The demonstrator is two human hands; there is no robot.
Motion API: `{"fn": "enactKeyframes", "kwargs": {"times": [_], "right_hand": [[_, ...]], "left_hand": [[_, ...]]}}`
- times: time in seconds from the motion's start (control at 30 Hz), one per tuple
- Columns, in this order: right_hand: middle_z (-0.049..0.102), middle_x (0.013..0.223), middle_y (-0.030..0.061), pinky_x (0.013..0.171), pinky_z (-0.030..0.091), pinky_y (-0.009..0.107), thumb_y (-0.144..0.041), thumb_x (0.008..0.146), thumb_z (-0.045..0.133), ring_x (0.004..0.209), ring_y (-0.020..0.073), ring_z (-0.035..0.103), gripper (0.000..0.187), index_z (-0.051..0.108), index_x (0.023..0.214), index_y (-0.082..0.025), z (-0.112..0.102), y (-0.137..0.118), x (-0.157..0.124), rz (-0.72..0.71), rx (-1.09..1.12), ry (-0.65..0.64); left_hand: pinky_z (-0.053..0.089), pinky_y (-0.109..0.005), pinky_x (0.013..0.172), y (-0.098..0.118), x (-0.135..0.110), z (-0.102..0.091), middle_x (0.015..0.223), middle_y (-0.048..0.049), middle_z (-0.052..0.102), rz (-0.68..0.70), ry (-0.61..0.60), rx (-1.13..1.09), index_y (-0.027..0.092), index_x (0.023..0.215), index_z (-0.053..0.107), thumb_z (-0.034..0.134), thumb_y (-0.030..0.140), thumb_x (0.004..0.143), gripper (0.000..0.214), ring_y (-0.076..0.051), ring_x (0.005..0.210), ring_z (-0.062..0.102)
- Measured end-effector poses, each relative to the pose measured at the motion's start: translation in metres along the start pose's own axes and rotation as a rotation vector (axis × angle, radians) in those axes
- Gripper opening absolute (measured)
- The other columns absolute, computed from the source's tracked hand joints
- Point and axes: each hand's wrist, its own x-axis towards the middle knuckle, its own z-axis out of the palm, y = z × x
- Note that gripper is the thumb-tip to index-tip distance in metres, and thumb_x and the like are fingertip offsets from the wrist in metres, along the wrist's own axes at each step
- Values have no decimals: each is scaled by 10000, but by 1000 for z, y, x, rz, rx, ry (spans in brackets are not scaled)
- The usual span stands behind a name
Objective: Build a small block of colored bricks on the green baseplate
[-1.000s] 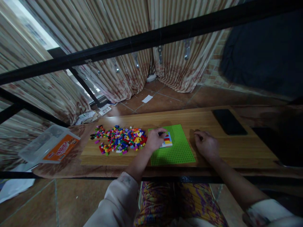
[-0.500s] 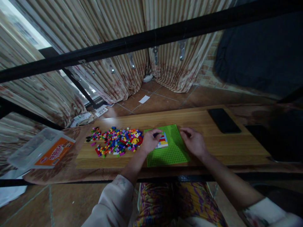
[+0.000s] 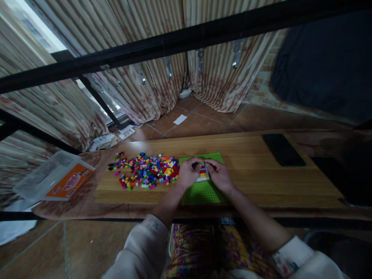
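A green studded baseplate (image 3: 200,194) lies on the wooden board, with a small patch of red, yellow, white and blue toy bricks (image 3: 204,175) built on it. My left hand (image 3: 188,173) is closed at the left of this patch, thumb and fingers pinched together. My right hand (image 3: 221,176) is closed on the other side, and its fingertips meet those of my left hand over the patch's far edge. Whatever the fingertips hold is hidden or too small to name. Left of the plate spreads a pile of loose toy bricks (image 3: 149,170) in many colours.
A clear plastic tub (image 3: 48,172) with an orange label stands left of the wooden board (image 3: 250,186). On the board's right part lies a black phone (image 3: 283,149). A dark flat object (image 3: 328,174) is farther right. A black metal bar (image 3: 162,44) crosses above the board.
My right hand has moved left from beside the baseplate to the brick patch, where it meets my left hand. My left hand stays by the patch. The view has shifted slightly.
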Motion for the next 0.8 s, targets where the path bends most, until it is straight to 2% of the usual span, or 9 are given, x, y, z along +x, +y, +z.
{"fn": "enactKeyframes", "kwargs": {"times": [0.17, 0.33, 0.8], "right_hand": [[701, 977, 58, 861, 493, 372, -372, 824, 522, 899, 199, 639, 277, 710, 968, -227, 1, 1, -1, 13, 50, 3], [692, 1003, 50, 827, 504, 358, -344, 750, 604, 858, 189, 639, 281, 700, 982, -218, 1, -2, -2, 32, 92, -33], [701, 977, 35, 880, 482, 377, -319, 710, 577, 915, 204, 633, 256, 702, 915, -230, 4, -1, 0, 101, 159, -7]], "left_hand": [[541, -288, 822, -1, 1, 0, 880, -37, 750, 14, -11, 12, 175, 914, 723, 548, 95, 801, 223, -165, 818, 690], [540, -279, 838, 0, -1, 1, 927, -33, 750, 34, 6, 17, 188, 941, 718, 543, 105, 816, 231, -156, 846, 688], [547, -284, 843, -1, -3, 1, 958, -41, 751, 67, 28, 20, 192, 947, 730, 549, 87, 819, 245, -159, 860, 695]]}}
